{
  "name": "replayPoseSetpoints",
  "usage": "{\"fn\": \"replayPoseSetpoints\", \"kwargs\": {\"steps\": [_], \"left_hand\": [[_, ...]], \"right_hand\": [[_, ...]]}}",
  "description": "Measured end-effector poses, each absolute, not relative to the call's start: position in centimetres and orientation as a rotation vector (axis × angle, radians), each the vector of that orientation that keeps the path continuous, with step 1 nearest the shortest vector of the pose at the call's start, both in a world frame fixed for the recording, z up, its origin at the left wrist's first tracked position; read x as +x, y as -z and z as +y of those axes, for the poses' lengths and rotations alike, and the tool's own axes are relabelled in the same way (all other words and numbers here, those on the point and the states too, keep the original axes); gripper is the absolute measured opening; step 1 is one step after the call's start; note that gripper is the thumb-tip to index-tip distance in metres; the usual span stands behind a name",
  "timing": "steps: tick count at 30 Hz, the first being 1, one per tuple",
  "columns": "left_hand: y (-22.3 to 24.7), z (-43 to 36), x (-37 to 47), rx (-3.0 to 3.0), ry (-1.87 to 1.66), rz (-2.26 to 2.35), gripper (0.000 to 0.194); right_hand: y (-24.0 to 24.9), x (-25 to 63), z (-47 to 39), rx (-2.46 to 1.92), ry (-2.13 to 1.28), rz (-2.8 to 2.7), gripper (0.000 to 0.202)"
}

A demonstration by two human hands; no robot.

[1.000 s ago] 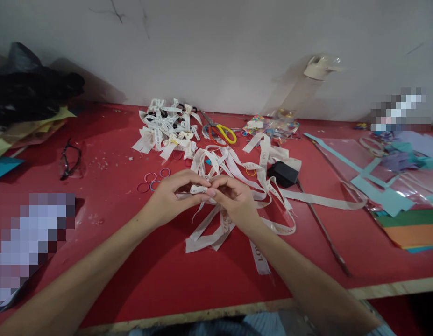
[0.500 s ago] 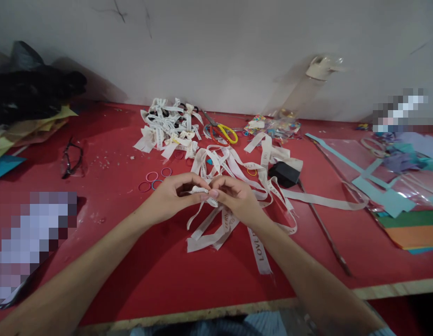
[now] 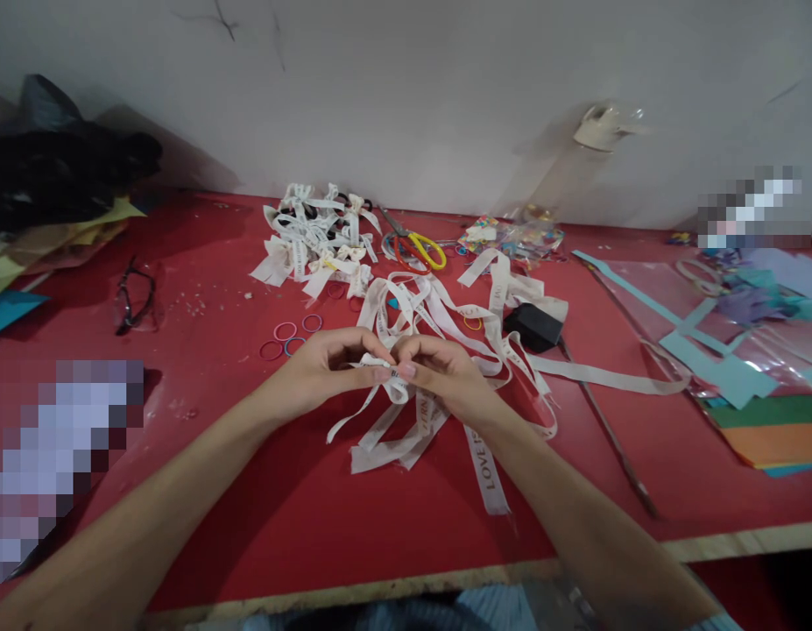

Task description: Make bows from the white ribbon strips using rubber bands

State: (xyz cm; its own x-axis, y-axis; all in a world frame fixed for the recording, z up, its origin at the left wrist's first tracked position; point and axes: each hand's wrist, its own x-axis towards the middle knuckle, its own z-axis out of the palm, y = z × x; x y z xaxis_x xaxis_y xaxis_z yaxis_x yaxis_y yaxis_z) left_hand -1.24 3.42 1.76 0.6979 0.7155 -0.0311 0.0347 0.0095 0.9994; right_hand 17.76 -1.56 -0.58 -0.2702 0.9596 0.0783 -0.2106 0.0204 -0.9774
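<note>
A narrow white printed ribbon is pinched between my two hands, folded into a small loop with a tail hanging to the left. My left hand closes thumb and fingertips on its left side. Against it, my right hand grips the right side, the thumbs nearly meeting. Beneath and behind the hands lies a loose tangle of white lettered ribbons. Left of the tangle are several coloured elastic bands. What the fingertips cover cannot be seen.
Ribbon bows are heaped at the back beside scissors with red and yellow handles. A black block-like object and a thin rod lie right. Glasses sit left, near black bags. Coloured sheets lie far right.
The ribbon between my hands has shifted: a larger loop with lettering now shows below the thumbs, and its tail has swung left. Both hands have barely moved.
</note>
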Motion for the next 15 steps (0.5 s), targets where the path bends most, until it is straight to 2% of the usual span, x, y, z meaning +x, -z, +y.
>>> {"fn": "replayPoseSetpoints", "kwargs": {"steps": [15], "left_hand": [[-1.96,3.47,-1.34,1.425,-0.613,0.681,0.014]], "right_hand": [[0.55,17.91,-1.56,-0.915,-1.415,-1.261,0.016]]}}
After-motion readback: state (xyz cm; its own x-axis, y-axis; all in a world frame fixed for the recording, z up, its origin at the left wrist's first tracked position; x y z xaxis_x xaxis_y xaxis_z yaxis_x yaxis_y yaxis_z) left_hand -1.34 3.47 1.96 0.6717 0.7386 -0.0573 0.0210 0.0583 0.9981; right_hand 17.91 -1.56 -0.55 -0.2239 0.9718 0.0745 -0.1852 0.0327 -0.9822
